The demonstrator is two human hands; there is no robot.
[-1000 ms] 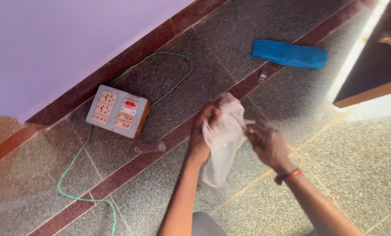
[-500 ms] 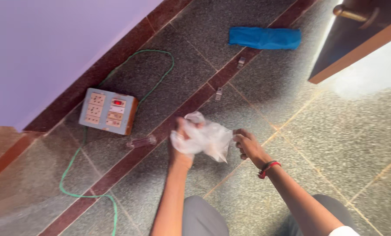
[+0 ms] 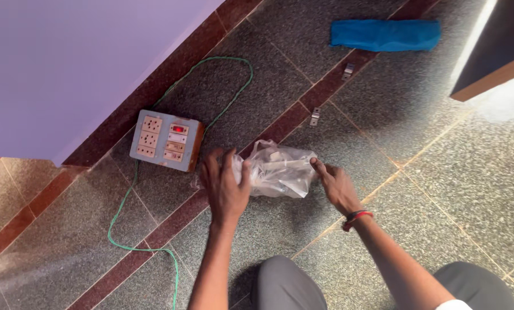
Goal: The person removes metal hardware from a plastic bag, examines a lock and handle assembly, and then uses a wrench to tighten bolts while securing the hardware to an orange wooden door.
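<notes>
A clear plastic bag (image 3: 280,169) with small pale parts inside lies on the stone floor in front of me. My left hand (image 3: 225,186) grips its left end, fingers wrapped over the crumpled plastic. My right hand (image 3: 334,183) pinches the bag's right edge; a red and black band sits on that wrist. Both hands rest low, near the floor.
A switch and socket box (image 3: 166,140) with a red switch sits left of the bag, trailing a green cable (image 3: 122,229). Two small metal clips (image 3: 314,116) lie on the dark red floor strip. A blue cloth bundle (image 3: 386,34) lies farther off, a wooden door (image 3: 498,51) at right.
The bag was held up and hanging between both hands; now it is lowered onto the floor and stretched sideways between them. The view has shifted.
</notes>
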